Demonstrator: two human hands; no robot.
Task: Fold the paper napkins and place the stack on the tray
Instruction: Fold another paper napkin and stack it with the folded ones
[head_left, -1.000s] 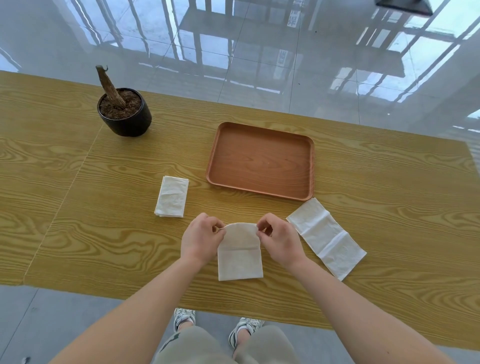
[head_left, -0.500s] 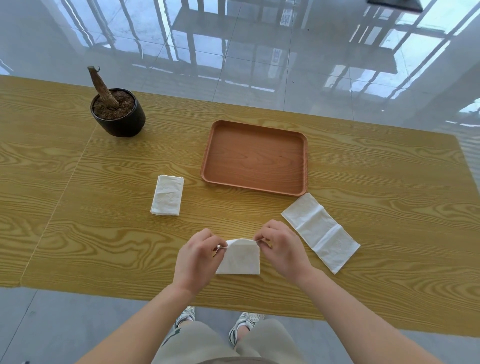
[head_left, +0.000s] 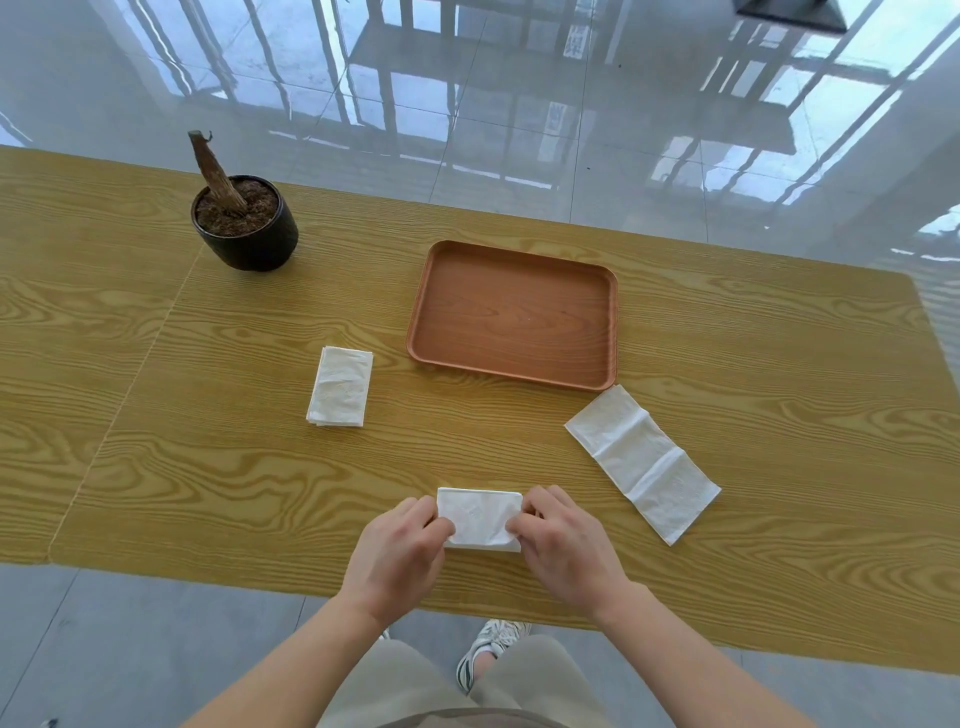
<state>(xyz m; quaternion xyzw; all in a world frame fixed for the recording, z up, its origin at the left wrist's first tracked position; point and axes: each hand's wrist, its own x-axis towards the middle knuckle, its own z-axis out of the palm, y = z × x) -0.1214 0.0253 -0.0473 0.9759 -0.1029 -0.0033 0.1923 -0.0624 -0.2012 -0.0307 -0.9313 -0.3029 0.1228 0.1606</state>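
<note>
On a yellow wood-grain table (head_left: 208, 467), seen from above via head cam, a person's two bare hands hold a small folded napkin (head_left: 480, 517) near the table's front edge, approx centre of view. L hand (head_left: 397, 551) pinches the napkin's left side, fingers curled under & thumb on top; R hand (head_left: 563, 540) pinches the right side the same way. This napkin is a white rectangle, wider than deep, low over the tabletop; can't tell if it rests fully on the wood. Further back & slightly right sits a reddish-brown tray (head_left: 511, 314) w/ rounded corners & a low rim, well apart from the hands. Left of the tray, not touching it, lies a stack of folded napkins (head_left: 340, 386), edges roughly lined up. Right of the hands, a long napkin strip (head_left: 641, 462) lies flat on a diagonal w/ two creases across it, its far corner just beside the tray's near right corner. Far left stands a black plant pot (head_left: 247, 228) w/ soil & a bare leaning stump. Beyond the table: glossy grey floor tiles (head_left: 519, 104) w/ window reflections. Below the front edge: knees in beige fabric & one sneaker (head_left: 491, 649).
</note>
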